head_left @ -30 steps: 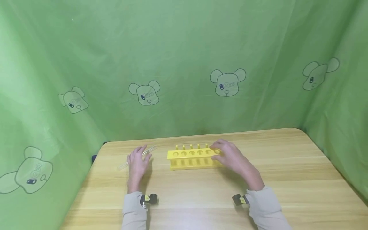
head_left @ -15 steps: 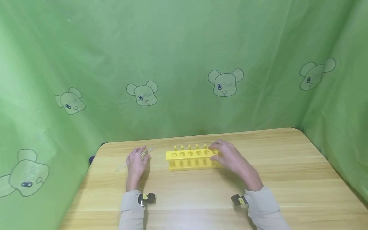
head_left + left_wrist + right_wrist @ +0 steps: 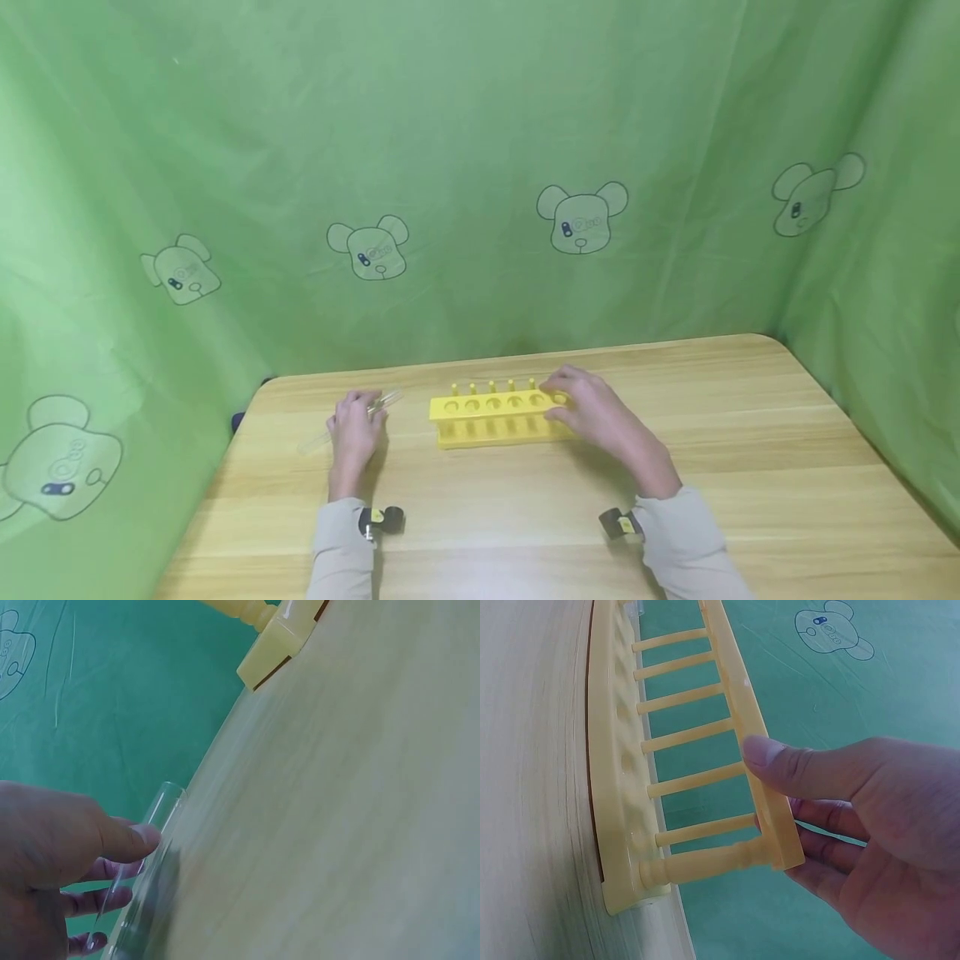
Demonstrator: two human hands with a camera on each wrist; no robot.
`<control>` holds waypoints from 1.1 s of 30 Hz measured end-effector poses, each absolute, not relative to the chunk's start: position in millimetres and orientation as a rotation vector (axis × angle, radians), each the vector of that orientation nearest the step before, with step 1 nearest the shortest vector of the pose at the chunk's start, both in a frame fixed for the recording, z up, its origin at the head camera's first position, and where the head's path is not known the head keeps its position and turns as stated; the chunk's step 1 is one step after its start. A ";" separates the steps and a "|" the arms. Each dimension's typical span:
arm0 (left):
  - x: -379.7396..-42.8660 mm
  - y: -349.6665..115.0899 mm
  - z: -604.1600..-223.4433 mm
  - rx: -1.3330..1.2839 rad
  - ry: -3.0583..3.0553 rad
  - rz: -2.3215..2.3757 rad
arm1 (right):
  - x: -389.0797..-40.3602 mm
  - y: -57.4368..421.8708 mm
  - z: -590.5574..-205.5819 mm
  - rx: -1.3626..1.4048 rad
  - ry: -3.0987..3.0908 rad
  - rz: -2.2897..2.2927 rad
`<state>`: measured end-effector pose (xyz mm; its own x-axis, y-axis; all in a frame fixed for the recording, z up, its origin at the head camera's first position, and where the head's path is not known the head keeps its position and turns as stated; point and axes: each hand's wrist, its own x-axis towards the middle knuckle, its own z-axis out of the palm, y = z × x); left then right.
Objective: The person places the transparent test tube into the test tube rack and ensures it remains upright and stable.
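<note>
Rack (image 3: 491, 416) on the table (image 3: 487, 517); tube (image 3: 135, 880) left of it; curtain (image 3: 465, 125) behind the table

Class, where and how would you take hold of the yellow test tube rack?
Probably the top plate of the test tube rack, at its right end, coming from the right, thumb on the near edge, fingers opposite. The narrow plate is raised above the base on an end post, leaving room to curl round; the right grip holds it there.

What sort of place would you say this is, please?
Probably a makeshift recording booth rather than a working laboratory: green sheeting printed with animal faces hangs behind and on both sides of a wood-grain table, and the person at the yellow test-tube rack wears wrist cameras.
</note>
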<state>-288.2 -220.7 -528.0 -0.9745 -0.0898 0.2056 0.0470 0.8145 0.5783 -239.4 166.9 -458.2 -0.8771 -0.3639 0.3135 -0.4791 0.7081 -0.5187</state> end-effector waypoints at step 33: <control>-284.6 -221.8 -524.4 0.022 -2.770 -0.822 | -239.9 167.6 -461.8 0.672 -2.734 0.899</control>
